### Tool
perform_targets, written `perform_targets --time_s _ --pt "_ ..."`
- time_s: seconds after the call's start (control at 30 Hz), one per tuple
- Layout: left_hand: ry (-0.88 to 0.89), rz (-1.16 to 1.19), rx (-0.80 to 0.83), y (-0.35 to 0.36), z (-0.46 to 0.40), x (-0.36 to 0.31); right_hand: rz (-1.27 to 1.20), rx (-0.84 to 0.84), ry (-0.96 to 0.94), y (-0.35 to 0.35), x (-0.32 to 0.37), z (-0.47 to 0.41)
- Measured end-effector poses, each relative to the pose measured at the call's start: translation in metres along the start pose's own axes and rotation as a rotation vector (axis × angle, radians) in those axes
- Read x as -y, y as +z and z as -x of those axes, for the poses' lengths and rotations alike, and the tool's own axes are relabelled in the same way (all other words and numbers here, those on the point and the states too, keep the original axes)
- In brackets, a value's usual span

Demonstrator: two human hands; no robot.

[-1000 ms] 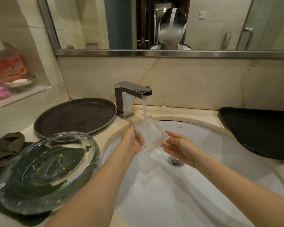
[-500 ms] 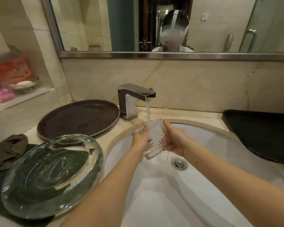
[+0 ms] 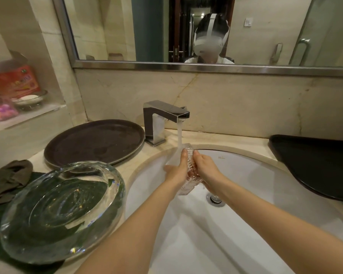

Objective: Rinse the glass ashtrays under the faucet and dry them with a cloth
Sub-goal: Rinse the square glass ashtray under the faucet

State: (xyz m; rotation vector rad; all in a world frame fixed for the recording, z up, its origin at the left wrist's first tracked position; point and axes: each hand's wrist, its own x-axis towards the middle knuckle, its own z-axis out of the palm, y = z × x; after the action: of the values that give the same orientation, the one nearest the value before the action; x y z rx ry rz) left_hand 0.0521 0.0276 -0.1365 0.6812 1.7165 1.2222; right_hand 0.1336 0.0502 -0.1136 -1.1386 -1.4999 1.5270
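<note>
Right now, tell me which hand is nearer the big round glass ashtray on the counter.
Left. The left hand is over the basin on the side of the big round glass ashtray; the right hand is farther off, beyond it.

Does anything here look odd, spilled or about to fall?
One thing: the big round glass ashtray on the counter sits tilted on a dark green cloth, its near edge lower, close beside the sink. Otherwise nothing stands out: both hands hold the small ribbed ashtray under the faucet.

Bathroom: marble vanity, white sink point(image 3: 246, 224), chrome faucet point(image 3: 160, 119), wall mirror point(image 3: 127, 26).
</note>
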Motion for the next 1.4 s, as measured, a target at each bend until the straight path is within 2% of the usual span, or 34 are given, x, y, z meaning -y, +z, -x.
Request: perform_targets --time_s 0.13,0.27,0.37,0.53,0.63,0.7,0.77,0.9,1.03,1.23,1.4 --pt "0.033 0.022 0.081 0.010 -0.058 0.035 0.088 0.059 -0.061 0.006 0.002 -0.001" --pt "0.173 0.010 0.077 -0.002 -0.007 -0.001 0.113 0.050 -0.121 0.001 0.006 0.000" --pt "0.268 -0.053 0.001 -0.009 0.006 -0.012 0.026 0.144 -0.069 -0.004 0.008 -0.001" --pt "0.310 -0.215 -0.011 -0.019 0.009 -0.012 -0.012 0.243 0.108 -0.015 0.008 0.001" --pt "0.326 -0.364 -0.059 -0.022 0.009 -0.012 0.019 0.251 0.143 -0.024 0.009 -0.004" --pt "0.300 -0.368 -0.073 -0.023 0.013 -0.015 0.137 0.241 0.121 -0.028 0.013 -0.009" --pt "0.250 -0.284 -0.100 -0.023 0.016 -0.018 0.245 0.207 0.083 -0.029 0.020 -0.012" --pt "0.093 0.077 -0.181 -0.027 0.015 -0.021 0.266 0.106 0.054 -0.021 0.026 -0.014" --pt "0.049 0.275 -0.194 -0.028 0.011 -0.020 0.254 0.058 0.059 -0.005 0.008 -0.015" --pt "0.006 0.393 0.006 -0.027 0.012 -0.024 0.171 -0.032 -0.029 0.002 0.005 -0.029" --pt "0.040 0.348 0.026 -0.025 0.013 -0.023 0.126 -0.143 0.030 0.004 -0.003 -0.036"
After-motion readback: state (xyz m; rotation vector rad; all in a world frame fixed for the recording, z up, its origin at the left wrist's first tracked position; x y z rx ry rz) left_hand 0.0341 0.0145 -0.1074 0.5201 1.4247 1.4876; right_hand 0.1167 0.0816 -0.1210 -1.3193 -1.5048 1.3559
